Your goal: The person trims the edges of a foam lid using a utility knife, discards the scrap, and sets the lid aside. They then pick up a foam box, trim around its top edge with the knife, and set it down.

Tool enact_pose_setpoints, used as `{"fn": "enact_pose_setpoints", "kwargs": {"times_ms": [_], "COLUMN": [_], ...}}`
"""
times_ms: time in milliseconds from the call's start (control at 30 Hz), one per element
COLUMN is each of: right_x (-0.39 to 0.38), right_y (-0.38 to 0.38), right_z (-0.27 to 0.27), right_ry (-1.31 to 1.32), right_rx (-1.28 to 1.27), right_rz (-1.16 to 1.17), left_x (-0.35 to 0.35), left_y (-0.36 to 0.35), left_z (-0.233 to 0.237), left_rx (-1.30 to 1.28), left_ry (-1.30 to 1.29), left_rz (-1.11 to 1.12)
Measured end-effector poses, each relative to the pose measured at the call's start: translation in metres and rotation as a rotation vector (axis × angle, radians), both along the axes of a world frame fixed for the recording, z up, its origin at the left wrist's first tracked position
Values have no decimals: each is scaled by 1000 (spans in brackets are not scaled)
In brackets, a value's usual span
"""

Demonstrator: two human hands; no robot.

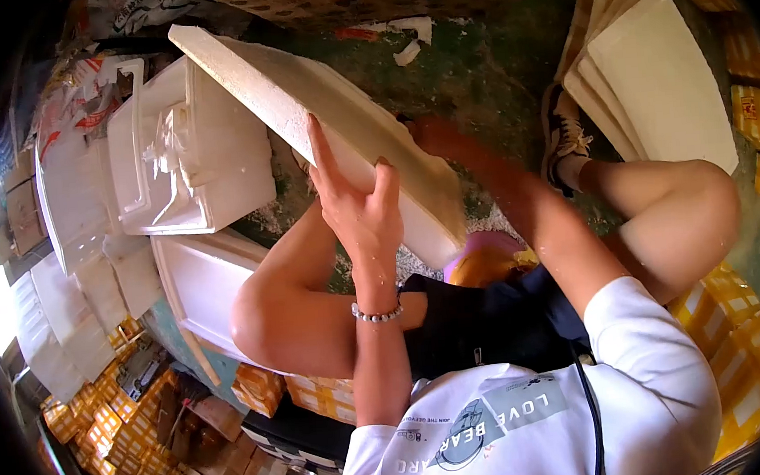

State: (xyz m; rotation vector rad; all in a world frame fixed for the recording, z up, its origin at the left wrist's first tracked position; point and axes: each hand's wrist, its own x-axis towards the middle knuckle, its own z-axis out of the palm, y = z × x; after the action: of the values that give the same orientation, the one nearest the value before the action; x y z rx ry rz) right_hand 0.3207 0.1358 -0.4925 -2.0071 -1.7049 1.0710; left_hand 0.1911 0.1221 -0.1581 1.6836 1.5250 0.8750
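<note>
A long white foam panel (252, 91), with a raised rim, is tilted diagonally in front of my knees. My left hand (355, 199), with a beaded bracelet at the wrist, lies on its near face, index finger stretched along it and thumb apart. At the panel's far side is my right hand (434, 135), in shadow; its fingers are mostly hidden behind the edge. Below the panel's lower end, between my legs, shows a pink and yellow object (489, 260).
White foam boxes (241, 168) stand at the left, one holding scraps. Foam sheets (665, 63) lean beside my shoe at the right. Yellow-taped boxes (736, 334) are stacked on both sides. Foam scraps (407, 52) lie on the green floor (492, 77).
</note>
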Motion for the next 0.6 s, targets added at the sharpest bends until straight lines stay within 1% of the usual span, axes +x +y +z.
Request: {"fn": "enact_pose_setpoints", "kwargs": {"times_ms": [33,100,133,200,233,300,333,433,500,600], "right_x": [-7,-17,-21,-28,-28,-27,-28,-28,-27,-17], "right_y": [7,16,15,8,5,0,-1,-9,-14,-28], "right_z": [2,26,34,31,27,14,7,11,-4,-20], "right_ry": [5,262,268,365,366,377,379,338,289,280], "right_rx": [0,-398,-400,-431,-434,-144,-147,-155,-159,-158], "right_rz": [0,4,7,-96,-93,11,10,-9,48,67], "left_x": [0,3,5,8,9,13,14,15,11,6], "left_y": [0,0,1,0,-1,0,1,1,2,3], "left_z": [0,8,12,18,18,18,20,16,7,3], "left_rx": [0,-39,-41,-106,-108,-168,-171,-173,-61,-10], "left_ry": [5,28,35,16,18,-71,-70,-42,-35,16], "left_rz": [0,-13,-11,11,14,17,17,25,31,10]}}
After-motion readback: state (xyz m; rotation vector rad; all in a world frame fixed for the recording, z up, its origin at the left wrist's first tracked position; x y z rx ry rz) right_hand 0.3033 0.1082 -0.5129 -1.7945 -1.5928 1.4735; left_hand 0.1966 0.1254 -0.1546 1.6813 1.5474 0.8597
